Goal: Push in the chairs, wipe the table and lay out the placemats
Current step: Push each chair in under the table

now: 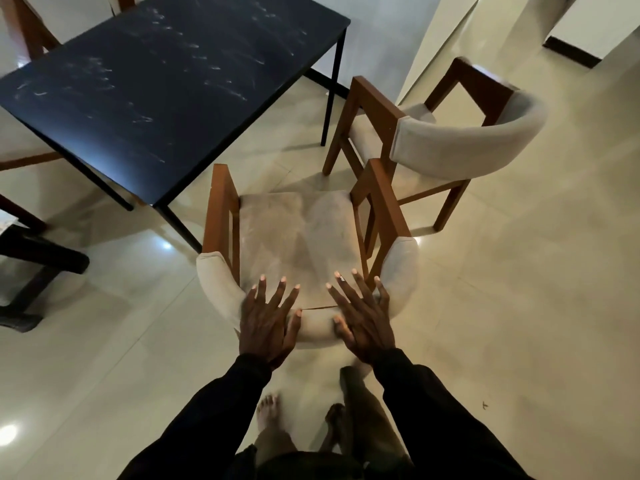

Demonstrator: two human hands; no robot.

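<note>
Black stone-look bench [166,81], thin black metal legs; the top carries pale streaks and smears along its length. Its near corner points toward the viewer.

Near chair [298,233]: brown wood frame, pale upholstered seat and curved pale backrest. It stands off the bench's near corner, seat facing the bench. The front of its left arm is just beside that corner, and none of the seat is under the top.

Left hand [268,318]: laid over the left half of the backrest rim, grip spread, fingers straight and pointing over the seat, thumb toward the middle of the rim.

Right hand [362,317]: laid over the right half of the same rim, grip likewise spread, fingers straight. The picture is soft here, so firm contact with the padding is likely but not certain. A short stretch of rim shows between the two hands. Both arms wear black sleeves [221,403].

Second chair [467,143]: same make, standing to the right at an angle, near the bench's right leg but apart from it. One front leg is close beside the near chair's right arm.

Third chair [27,26]: wood frame only, partly seen at the bench's far left end.

Floor [519,306]: glossy cream tile, wide and open to the right and behind the second chair. Bare feet [268,414] stand on it directly behind the near chair.
</note>
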